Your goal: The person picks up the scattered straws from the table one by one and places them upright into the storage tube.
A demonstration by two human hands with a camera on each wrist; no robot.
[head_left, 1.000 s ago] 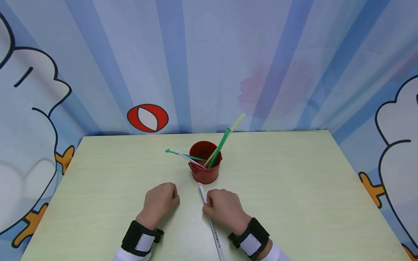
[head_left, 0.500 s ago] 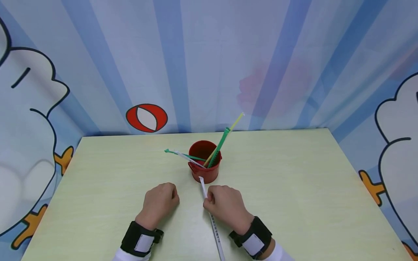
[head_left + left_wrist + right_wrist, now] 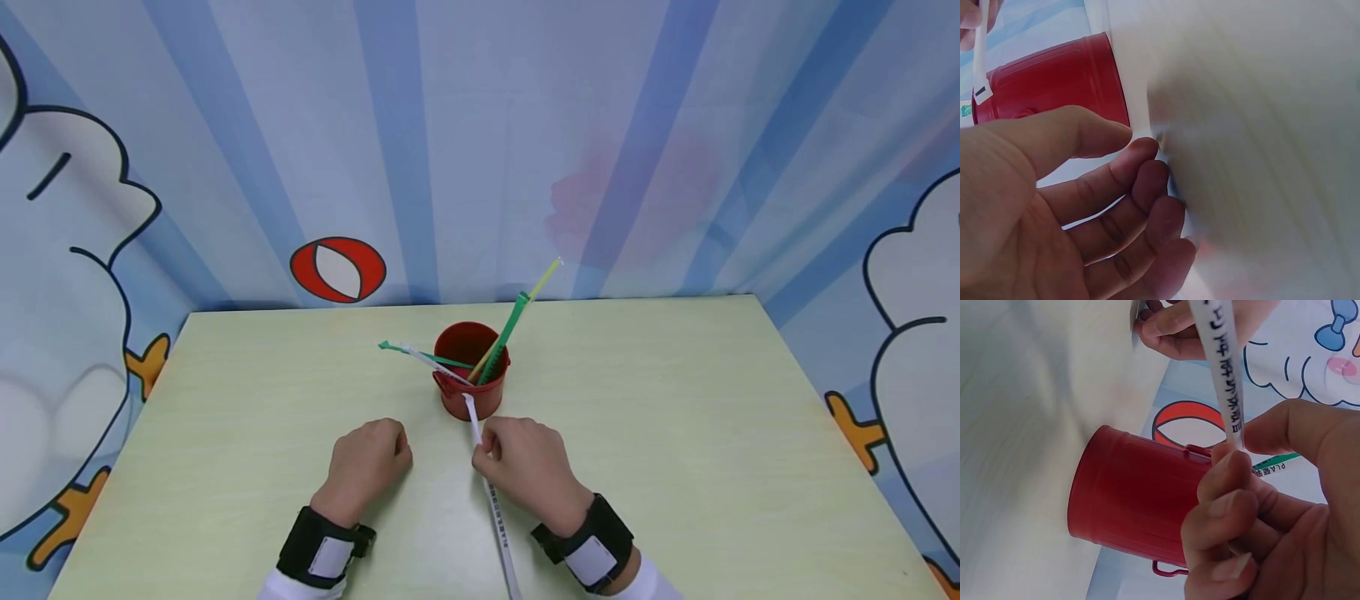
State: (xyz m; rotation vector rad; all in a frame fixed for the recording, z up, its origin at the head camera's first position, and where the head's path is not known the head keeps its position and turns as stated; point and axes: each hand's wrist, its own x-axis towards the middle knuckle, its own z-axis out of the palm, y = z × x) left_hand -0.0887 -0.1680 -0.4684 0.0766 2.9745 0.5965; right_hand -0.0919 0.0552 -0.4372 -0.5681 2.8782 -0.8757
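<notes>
My right hand (image 3: 528, 458) pinches a white paper-wrapped drinking straw (image 3: 498, 529) between thumb and fingers. Dark printing runs along its wrapper (image 3: 1221, 369). In the head view the straw's far tip overlaps the front of a small red bucket (image 3: 472, 406); the left wrist view also has the tip (image 3: 982, 92) in front of the bucket wall (image 3: 1060, 78). Loosely curled and holding nothing, my left hand (image 3: 367, 468) rests on the table left of the straw, its fingertips (image 3: 1166, 215) against the tabletop.
Several straws lean in the bucket: a green one (image 3: 512, 329) and a yellow one (image 3: 546, 279) to the right, a thin green one (image 3: 393, 347) and a white one (image 3: 429, 362) to the left. A patterned blue curtain (image 3: 480, 150) hangs behind the pale table (image 3: 675, 417).
My right hand has moved a little forward and right with the straw. The straw's tip has risen in view from the bucket's base to its front wall. The left hand stays put.
</notes>
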